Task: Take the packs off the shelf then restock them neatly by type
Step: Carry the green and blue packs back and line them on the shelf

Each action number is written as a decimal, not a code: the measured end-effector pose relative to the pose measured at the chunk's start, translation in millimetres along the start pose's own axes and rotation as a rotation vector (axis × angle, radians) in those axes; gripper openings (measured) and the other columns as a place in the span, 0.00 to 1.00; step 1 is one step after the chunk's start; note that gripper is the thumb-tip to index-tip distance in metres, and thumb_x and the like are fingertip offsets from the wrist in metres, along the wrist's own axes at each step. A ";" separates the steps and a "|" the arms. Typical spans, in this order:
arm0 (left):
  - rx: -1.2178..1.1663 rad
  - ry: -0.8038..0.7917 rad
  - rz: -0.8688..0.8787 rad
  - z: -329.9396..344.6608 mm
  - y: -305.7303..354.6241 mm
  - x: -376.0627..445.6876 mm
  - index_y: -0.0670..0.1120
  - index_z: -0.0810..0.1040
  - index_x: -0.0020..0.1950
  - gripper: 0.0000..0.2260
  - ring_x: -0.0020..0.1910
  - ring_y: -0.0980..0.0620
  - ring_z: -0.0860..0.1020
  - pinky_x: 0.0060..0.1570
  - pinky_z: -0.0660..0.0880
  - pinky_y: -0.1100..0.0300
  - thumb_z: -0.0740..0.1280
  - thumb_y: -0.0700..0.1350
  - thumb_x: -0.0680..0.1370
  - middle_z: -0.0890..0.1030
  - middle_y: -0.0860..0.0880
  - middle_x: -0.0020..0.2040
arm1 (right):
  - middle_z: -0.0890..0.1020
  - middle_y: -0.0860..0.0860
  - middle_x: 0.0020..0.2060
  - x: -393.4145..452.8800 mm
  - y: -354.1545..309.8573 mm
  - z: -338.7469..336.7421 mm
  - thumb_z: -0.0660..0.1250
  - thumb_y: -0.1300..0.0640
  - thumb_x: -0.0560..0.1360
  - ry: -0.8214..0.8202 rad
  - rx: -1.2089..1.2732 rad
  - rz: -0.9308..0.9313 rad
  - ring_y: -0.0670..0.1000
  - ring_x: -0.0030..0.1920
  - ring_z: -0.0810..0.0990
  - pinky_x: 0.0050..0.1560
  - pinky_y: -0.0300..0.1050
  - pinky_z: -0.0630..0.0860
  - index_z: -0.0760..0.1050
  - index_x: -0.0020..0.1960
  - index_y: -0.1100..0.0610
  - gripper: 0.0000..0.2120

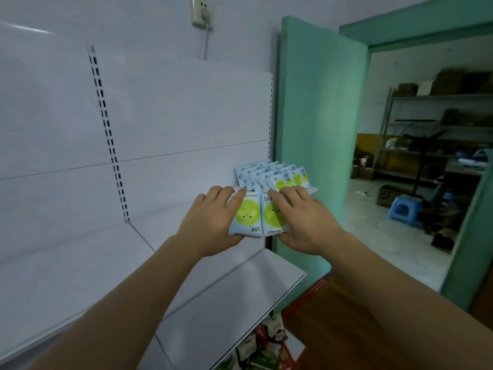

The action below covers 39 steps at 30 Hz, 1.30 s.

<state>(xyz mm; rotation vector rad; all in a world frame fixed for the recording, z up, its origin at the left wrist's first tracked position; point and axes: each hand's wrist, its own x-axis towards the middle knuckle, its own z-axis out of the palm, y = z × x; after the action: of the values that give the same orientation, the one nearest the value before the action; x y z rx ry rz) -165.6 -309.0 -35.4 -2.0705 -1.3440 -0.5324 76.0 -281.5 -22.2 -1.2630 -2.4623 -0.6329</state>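
Note:
Two pale blue packs with a green smiling circle are held side by side in front of the white shelf unit. My left hand (210, 222) grips the left pack (246, 214), fingers over its top and thumb under it. My right hand (304, 222) grips the right pack (270, 218) the same way. Just behind them, several more packs of the same kind (272, 176) stand in rows at the right end of the upper shelf (312, 190).
A bare white shelf board (240, 297) lies below my arms. Mixed colourful packs (262, 345) sit on a lower level. A green door (314, 129) stands open to the right, onto a storeroom with racks and a blue stool (405, 209).

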 end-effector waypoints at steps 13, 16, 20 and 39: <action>0.074 -0.076 -0.097 132.7 -98.1 96.4 0.45 0.67 0.74 0.38 0.56 0.43 0.75 0.46 0.75 0.49 0.62 0.65 0.68 0.76 0.46 0.61 | 0.64 0.53 0.70 165.7 54.1 113.0 0.69 0.48 0.69 -0.043 0.067 -0.072 0.56 0.71 0.62 0.61 0.56 0.74 0.53 0.79 0.54 0.44; 0.088 -0.122 -0.152 157.6 -114.3 98.8 0.46 0.66 0.74 0.39 0.57 0.43 0.74 0.46 0.75 0.49 0.65 0.65 0.69 0.75 0.46 0.61 | 0.66 0.54 0.68 199.4 58.8 138.8 0.68 0.48 0.68 -0.063 0.066 -0.137 0.58 0.68 0.65 0.57 0.57 0.76 0.55 0.78 0.55 0.43; 0.149 -0.176 -0.242 179.3 -139.7 105.7 0.46 0.64 0.75 0.41 0.57 0.43 0.75 0.46 0.76 0.48 0.70 0.64 0.68 0.75 0.46 0.61 | 0.67 0.55 0.68 244.9 54.5 174.7 0.70 0.48 0.67 -0.052 0.143 -0.204 0.59 0.69 0.65 0.57 0.58 0.76 0.56 0.78 0.55 0.44; 0.342 -0.346 -0.704 263.0 -169.0 131.0 0.49 0.63 0.75 0.45 0.61 0.42 0.72 0.44 0.76 0.48 0.71 0.66 0.64 0.74 0.47 0.64 | 0.74 0.55 0.65 375.2 55.2 290.2 0.77 0.51 0.62 0.088 0.125 -0.475 0.59 0.67 0.71 0.69 0.67 0.63 0.65 0.75 0.55 0.43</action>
<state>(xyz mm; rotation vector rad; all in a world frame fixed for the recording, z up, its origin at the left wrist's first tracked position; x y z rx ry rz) -265.5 8.0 -101.6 -1.4173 -2.2102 -0.1937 -110.5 153.2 -87.7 -0.5880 -2.6905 -0.6146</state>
